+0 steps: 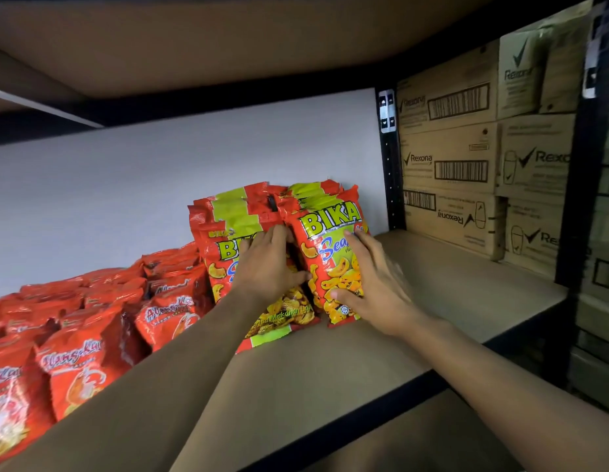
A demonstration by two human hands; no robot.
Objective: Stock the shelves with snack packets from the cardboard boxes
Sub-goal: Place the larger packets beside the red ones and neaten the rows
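Nearest me, both forearms reach over the front edge of the brown shelf board (pixel 330 366), and my left hand (pixel 272 264) lies flat with spread fingers on the left stack of upright Bika packets (pixel 228 233), while my right hand (pixel 374 284) presses open-palmed on the front packet of the right stack (pixel 325 250), neither hand closed around anything. To the left lie rows of red prawn-cracker packets (pixel 91 352); farther right, past the black upright (pixel 390 165), sit stacked Rexona cartons (pixel 449 165).
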